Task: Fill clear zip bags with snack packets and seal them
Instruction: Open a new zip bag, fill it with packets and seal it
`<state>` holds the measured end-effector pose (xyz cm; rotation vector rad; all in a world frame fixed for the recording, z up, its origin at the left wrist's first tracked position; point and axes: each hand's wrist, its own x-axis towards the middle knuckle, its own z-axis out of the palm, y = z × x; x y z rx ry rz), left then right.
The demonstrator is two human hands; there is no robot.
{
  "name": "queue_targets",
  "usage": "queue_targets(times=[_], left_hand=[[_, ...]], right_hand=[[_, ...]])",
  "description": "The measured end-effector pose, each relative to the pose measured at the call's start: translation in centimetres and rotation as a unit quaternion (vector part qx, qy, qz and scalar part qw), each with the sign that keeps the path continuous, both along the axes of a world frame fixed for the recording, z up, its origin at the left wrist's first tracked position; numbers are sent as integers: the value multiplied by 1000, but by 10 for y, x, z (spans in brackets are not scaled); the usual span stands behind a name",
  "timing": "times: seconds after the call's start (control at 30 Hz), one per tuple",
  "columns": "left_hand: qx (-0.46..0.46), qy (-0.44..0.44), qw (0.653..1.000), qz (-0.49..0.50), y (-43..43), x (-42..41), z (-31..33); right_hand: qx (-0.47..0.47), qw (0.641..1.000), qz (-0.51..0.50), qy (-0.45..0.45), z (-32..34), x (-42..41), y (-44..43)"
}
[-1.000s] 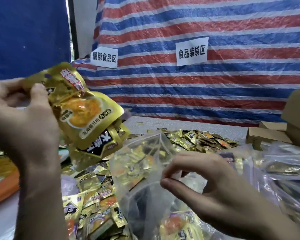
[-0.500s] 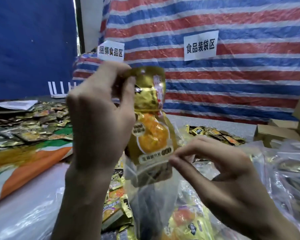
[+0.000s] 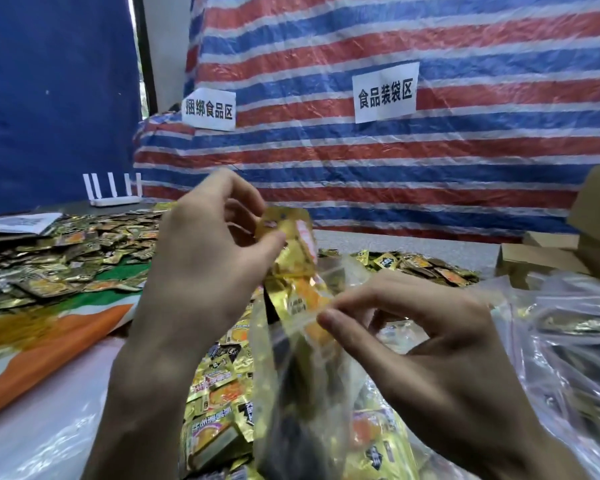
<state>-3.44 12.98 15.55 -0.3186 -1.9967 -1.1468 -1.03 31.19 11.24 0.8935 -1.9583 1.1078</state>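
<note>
My left hand [image 3: 208, 258] pinches gold packets [image 3: 291, 251]; right hand [image 3: 413, 341] pinches the zip bag [image 3: 291, 368] mouth, which I judge may fold and snag them.

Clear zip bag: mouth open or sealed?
Open. The right hand pinches the clear zip bag mouth apart while the left hand lowers gold packets in.

Gold snack packets [image 3: 293, 271] stand half inside the upright clear zip bag [image 3: 291, 393].
</note>
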Motion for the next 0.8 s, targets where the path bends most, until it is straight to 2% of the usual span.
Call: queue_targets(times=[0.07, 0.17, 0.23, 0.3, 0.37, 0.43, 0.53, 0.63, 0.8], left_hand=[[7, 35, 994, 101, 3, 1, -2], [-1, 20, 993, 113, 9, 3, -5], [-37, -28, 997, 53, 12, 3, -7], [-96, -113, 988, -51, 11, 2, -6], [-181, -206, 951, -144, 3, 2, -4], [-262, -251, 913, -186, -12, 2, -3], [-323, -240, 893, -200, -34, 3, -2], [-305, -189, 902, -240, -47, 4, -1], [-258, -155, 903, -309, -54, 0, -4]], right_hand=[[18, 1000, 9, 5, 2, 2, 2], [16, 1000, 6, 10, 0, 0, 1], [9, 1000, -4, 13, -2, -2, 0], [-3, 1000, -21, 19, -4, -4, -1], [-10, 999, -38, 25, -5, -5, -1], [-15, 997, -64, 28, -5, -5, -1], [-28, 995, -87, 28, -5, -4, -1], [-2, 997, -77, 3, -1, -1, 4], [191, 980, -37, -51, 13, 5, 28]])
